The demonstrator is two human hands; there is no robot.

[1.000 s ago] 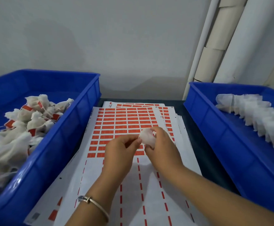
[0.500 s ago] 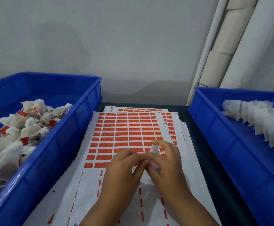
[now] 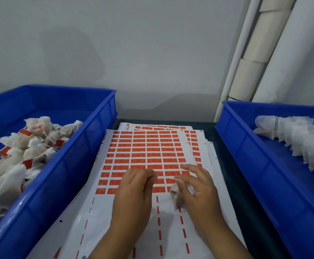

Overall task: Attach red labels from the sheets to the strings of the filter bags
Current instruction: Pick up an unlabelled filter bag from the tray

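Filter bag (image 3: 175, 193), a small white one, is sitting in the right hand (image 3: 199, 186), which is curling its lower fingers around it just above the top label sheet (image 3: 148, 152). The upper fingers of this hand are stretching forward over the lowest rows of red labels (image 3: 143, 144). The picture is blurred here, so I cannot tell where the string of the bag is lying. The left hand (image 3: 135, 187) is lying on the same sheet, just beside the right one, with its fingers bent down onto a row of labels; whether it is pinching a label I cannot tell. The sheet is lying on a pile of similar sheets between two blue bins. The left bin (image 3: 63, 176) is holding many filled bags with red labels on them. The right bin (image 3: 245, 156) is holding a row of white bags that are showing no red. Behind the right bin, pale tubes (image 3: 253, 58) are leaning against the wall.
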